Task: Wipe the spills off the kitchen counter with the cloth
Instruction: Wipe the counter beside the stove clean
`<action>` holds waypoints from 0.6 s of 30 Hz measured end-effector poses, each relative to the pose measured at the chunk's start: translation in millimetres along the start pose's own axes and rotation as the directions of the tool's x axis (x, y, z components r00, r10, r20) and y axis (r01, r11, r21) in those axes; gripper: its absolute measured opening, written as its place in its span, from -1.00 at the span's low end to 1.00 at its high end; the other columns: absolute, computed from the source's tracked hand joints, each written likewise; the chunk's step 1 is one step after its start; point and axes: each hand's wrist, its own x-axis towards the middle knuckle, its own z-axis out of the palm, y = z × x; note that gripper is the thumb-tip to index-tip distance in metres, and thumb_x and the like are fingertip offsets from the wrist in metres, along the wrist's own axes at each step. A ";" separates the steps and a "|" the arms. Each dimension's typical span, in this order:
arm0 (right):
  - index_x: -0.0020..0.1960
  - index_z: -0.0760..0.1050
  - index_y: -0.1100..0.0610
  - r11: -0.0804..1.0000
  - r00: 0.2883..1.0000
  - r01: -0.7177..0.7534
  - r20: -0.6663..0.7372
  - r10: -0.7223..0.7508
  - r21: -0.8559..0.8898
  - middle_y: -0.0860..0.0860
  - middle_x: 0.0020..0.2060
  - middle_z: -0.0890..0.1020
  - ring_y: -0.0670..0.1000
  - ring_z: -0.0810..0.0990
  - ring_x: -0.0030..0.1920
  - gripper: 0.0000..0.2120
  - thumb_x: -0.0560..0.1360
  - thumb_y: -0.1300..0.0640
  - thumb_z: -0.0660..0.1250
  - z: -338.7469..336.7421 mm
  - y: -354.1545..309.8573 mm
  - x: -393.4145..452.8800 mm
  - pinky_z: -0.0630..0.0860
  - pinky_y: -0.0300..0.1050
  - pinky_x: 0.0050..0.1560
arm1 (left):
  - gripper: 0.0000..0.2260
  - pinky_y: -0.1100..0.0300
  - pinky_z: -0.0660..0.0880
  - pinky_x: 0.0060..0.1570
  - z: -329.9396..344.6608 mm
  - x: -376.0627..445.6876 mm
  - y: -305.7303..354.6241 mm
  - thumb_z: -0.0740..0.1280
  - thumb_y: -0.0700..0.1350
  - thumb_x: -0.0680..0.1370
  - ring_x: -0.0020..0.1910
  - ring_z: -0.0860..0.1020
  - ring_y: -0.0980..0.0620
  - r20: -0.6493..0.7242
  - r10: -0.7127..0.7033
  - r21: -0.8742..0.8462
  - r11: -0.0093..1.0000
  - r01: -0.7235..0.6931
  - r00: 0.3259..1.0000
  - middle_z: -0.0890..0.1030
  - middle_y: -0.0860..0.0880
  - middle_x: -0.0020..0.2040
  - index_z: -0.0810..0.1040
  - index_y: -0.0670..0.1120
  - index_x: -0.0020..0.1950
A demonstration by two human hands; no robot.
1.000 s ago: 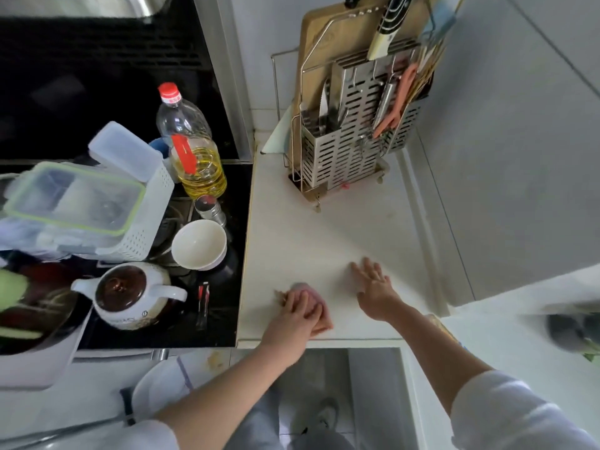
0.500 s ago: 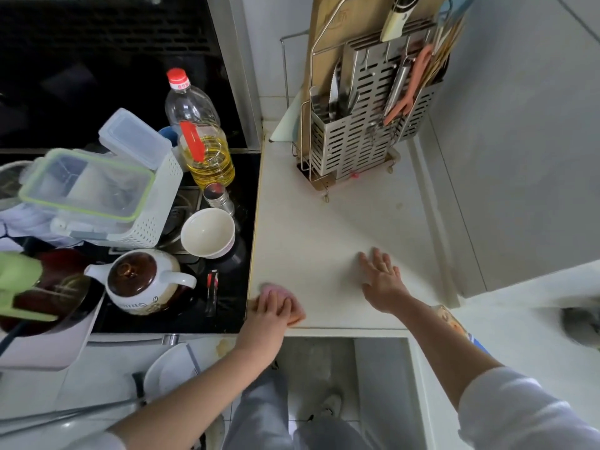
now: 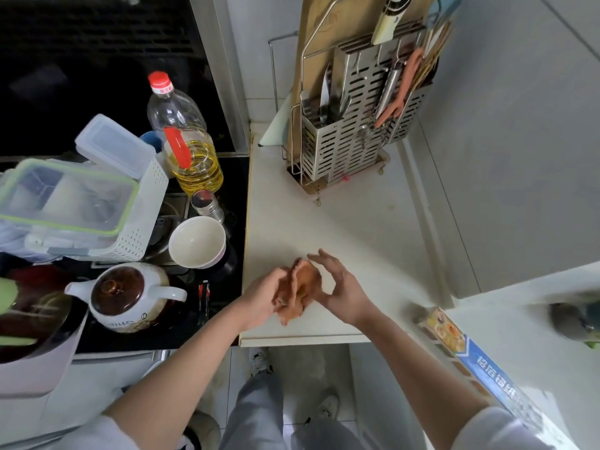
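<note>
A crumpled pink-orange cloth [image 3: 300,289] is lifted just above the front part of the white counter [image 3: 350,228]. My left hand [image 3: 263,297] grips its left side with curled fingers. My right hand [image 3: 341,287] pinches its right side between thumb and fingers. A few faint brownish specks show on the counter near the rack's foot and to its right.
A metal utensil rack [image 3: 350,138] with knives and a cutting board stands at the back of the counter. Left on the black stove are an oil bottle [image 3: 185,141], a white bowl [image 3: 197,241], a teapot [image 3: 130,295] and a lidded container [image 3: 65,196]. A foil box [image 3: 470,352] lies at right.
My left hand has lifted the cloth from the counter's front left edge and brought it right. My right hand left the counter surface and took hold of the cloth too.
</note>
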 end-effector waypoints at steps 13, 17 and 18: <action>0.24 0.54 0.03 0.922 0.957 -0.267 -0.032 0.287 0.280 0.00 0.10 0.65 0.00 0.66 -0.07 -0.73 0.54 0.09 0.40 -18.2 -10.6 43.4 0.59 -0.09 -0.08 | -0.72 0.17 0.46 0.04 -38.2 20.0 36.5 0.40 -0.06 0.53 0.05 0.56 0.04 -0.371 0.302 0.598 0.801 -0.022 0.878 0.59 0.00 0.07 0.51 -0.05 0.22; 0.29 0.53 0.05 0.917 0.937 -0.299 -0.264 0.230 -0.264 0.09 0.27 0.57 0.11 0.50 0.30 -0.67 0.54 0.03 0.33 -39.5 29.7 59.4 0.42 -0.06 0.30 | -0.81 0.16 0.48 -0.10 -19.2 24.3 35.5 0.38 -0.07 0.52 0.07 0.54 0.00 -0.172 0.693 0.959 0.281 -0.043 0.700 0.57 0.03 0.08 0.56 0.03 0.13; 0.33 0.49 0.03 0.871 0.924 -0.353 -0.271 0.268 -0.342 0.11 0.34 0.51 0.14 0.40 0.39 -0.63 0.55 0.01 0.30 -44.5 38.2 61.6 0.35 -0.02 0.38 | -0.82 0.18 0.48 -0.11 -6.8 27.8 27.6 0.35 -0.04 0.54 0.07 0.54 0.03 -0.068 0.673 0.979 0.186 -0.080 0.736 0.57 0.05 0.10 0.58 0.06 0.14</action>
